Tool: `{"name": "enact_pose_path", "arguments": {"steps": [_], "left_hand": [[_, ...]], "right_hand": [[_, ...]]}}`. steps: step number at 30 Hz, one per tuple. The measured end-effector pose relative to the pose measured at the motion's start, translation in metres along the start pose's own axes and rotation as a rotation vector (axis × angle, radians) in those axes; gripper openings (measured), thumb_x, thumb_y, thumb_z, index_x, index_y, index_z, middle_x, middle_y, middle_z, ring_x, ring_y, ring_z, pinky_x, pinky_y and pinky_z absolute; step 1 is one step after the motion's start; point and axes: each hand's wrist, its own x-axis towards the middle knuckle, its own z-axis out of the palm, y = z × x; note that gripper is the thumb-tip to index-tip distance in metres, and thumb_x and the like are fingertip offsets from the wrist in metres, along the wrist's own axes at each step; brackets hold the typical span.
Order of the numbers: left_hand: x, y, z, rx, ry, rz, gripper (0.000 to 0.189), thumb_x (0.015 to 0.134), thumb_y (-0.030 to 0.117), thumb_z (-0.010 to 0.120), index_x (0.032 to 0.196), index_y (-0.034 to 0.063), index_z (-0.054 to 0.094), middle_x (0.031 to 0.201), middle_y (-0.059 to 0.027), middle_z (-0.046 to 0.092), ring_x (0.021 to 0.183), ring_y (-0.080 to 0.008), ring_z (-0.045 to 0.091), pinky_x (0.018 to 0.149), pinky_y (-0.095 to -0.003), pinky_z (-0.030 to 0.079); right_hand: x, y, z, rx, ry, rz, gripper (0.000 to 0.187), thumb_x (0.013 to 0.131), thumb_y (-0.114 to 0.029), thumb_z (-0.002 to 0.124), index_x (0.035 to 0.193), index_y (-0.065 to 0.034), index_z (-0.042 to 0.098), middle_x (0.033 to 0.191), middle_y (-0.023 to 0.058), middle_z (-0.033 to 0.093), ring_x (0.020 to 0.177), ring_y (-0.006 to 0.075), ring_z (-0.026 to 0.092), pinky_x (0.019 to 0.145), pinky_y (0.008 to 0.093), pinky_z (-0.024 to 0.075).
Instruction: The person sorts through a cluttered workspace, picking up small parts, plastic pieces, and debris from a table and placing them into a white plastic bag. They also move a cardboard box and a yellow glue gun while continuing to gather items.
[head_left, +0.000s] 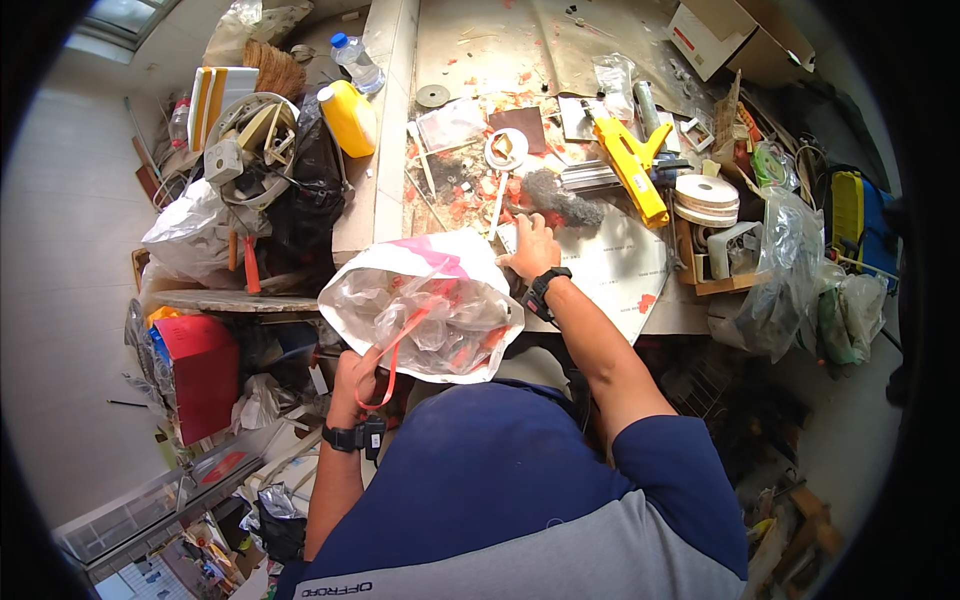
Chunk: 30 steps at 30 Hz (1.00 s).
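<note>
My left hand (358, 381) grips the near left rim of a white sack (379, 259) that gapes toward me. Crumpled clear plastic (435, 319) fills the sack, and a red-orange strap (396, 349) hangs over its rim by my left hand. Just beyond the sack, my right hand (534, 246) reaches down to the worktop with fingers bent and spread. A small white piece (508, 237) lies under its fingers and thumb; whether it is held cannot be made out. To its right is a white printed board (611, 266), and dark grey steel wool (566, 201) lies ahead.
Red scraps litter the worktop (480, 60). A yellow caulking gun (634, 169), tape rolls (706, 199) and a wooden tray (724, 283) sit right. At left stand a full bucket (259, 195), a yellow bottle (351, 120) and a water bottle (358, 64). A cardboard box (739, 37) is far right.
</note>
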Motion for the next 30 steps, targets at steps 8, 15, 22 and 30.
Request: {"name": "enact_pose_path", "arguments": {"steps": [8,15,22,30], "left_hand": [[0.006,0.014,0.004,0.004,-0.044,0.128,0.038,0.099,0.025,0.055,0.089,-0.0101,0.066,0.072,-0.0064,0.063,0.068,-0.0123,0.052,0.063,-0.0328,0.045],[0.012,0.001,0.009,-0.109,-0.045,0.142,0.036,0.097,0.022,0.058,0.093,-0.0119,0.070,0.080,-0.0026,0.066,0.074,-0.0110,0.055,0.067,-0.0310,0.046],[0.016,-0.008,0.007,-0.139,-0.040,0.024,0.036,0.100,0.022,0.060,0.100,-0.0117,0.072,0.088,-0.0024,0.070,0.080,-0.0105,0.058,0.074,-0.0293,0.048],[0.020,-0.005,0.010,-0.238,-0.135,0.168,0.031,0.100,0.018,0.058,0.103,-0.0103,0.071,0.090,-0.0029,0.072,0.082,-0.0105,0.061,0.077,-0.0299,0.050]], "right_hand": [[0.003,0.043,-0.017,0.083,-0.044,-0.022,0.090,0.076,-0.027,0.083,0.151,-0.0043,0.040,0.143,0.0223,0.054,0.127,0.0387,0.058,0.103,0.0470,0.0510],[0.005,0.012,0.006,0.051,-0.128,0.140,0.101,0.075,-0.040,0.084,0.155,-0.0026,0.035,0.135,0.0202,0.058,0.126,0.0378,0.059,0.104,0.0458,0.0501],[0.017,0.090,-0.006,1.626,-0.580,0.549,0.068,0.086,-0.048,0.055,0.141,-0.0100,0.055,0.128,0.0117,0.068,0.109,0.0303,0.069,0.071,0.0334,0.0449],[-0.035,0.064,-0.068,2.045,-0.633,0.098,0.081,0.075,-0.051,0.057,0.148,-0.0172,0.052,0.139,0.0091,0.063,0.121,0.0344,0.060,0.068,0.0301,0.0379]]}}
